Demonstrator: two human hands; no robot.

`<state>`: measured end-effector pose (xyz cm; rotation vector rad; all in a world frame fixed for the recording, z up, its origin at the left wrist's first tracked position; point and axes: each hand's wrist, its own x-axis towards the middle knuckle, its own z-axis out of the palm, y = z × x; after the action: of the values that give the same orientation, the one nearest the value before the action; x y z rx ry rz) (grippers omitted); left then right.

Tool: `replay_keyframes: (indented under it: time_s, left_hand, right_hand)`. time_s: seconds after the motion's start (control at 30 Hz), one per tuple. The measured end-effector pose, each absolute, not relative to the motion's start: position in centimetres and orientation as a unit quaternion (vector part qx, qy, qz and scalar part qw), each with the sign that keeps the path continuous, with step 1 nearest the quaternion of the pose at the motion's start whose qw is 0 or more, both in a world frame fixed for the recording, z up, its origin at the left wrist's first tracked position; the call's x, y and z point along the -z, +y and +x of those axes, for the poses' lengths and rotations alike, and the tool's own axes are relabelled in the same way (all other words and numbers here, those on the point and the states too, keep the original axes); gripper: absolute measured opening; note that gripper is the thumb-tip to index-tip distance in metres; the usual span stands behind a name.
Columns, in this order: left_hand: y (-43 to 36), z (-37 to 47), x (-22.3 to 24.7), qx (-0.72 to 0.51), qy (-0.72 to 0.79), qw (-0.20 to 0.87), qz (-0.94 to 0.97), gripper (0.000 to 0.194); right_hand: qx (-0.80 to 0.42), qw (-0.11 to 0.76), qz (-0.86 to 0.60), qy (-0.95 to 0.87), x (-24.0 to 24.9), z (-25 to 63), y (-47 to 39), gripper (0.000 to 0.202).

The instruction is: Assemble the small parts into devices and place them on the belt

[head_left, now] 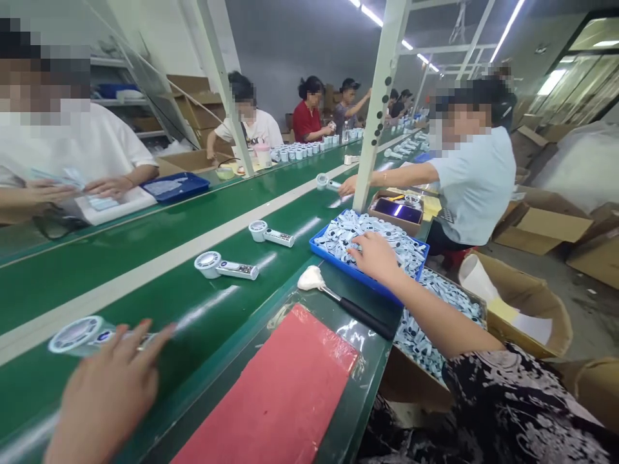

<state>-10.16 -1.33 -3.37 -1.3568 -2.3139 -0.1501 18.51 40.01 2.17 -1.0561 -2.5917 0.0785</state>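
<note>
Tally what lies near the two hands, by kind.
White handheld fans on the green belt: 3
Blue plastic trays of small white parts: 1
Black-handled white brushes: 1
Red mats: 1
Total: 6

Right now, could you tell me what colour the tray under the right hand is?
Blue tray, clearest in the head view.

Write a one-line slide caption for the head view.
Left hand on a handheld fan on the green belt; right hand reaches into a blue tray of small white parts.
</note>
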Motion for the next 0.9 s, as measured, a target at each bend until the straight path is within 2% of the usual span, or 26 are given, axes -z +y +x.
replay_keyframes:
  time_s: [0.1,0.23,0.33,0.53,0.73,0.9]
  left_hand:
    - [-0.4,-4.2,5.2,0.071,-0.755,0.217,-0.615,0.047]
    - [-0.1,0.7,6.1,0.095,-0.697,0.215,-0.677,0.053]
    - [0.7,2.1,4.8,0.15,-0.684,0.211,-0.682,0.047]
    - [4.6,5.3,1.1,0.322,-0.7,0.108,-0.628,0.03]
    - [7.1,8.0,1.5,0.323,-0.682,0.083,-0.651,0.027]
    - [7.4,8.1,2.9,0.314,-0.666,0.074,-0.672,0.027]
  right_hand:
    - [0.001,0.144,-0.391,-0.909,-1.8,17.4,40.1,0.031]
    - [0.018,0.131,-0.414,-0.901,-1.7,17.4,40.2,0.025]
    - [0.016,0.139,-0.426,-0.894,-2.1,18.3,39.9,0.026]
    - [0.001,0.168,-0.402,-0.9,-2.4,20.2,37.5,0.026]
    - [0.027,0.186,-0.437,-0.879,-3.1,20.9,39.0,0.029]
    - [0.026,0.177,-0.392,-0.902,-3.2,18.5,39.4,0.027]
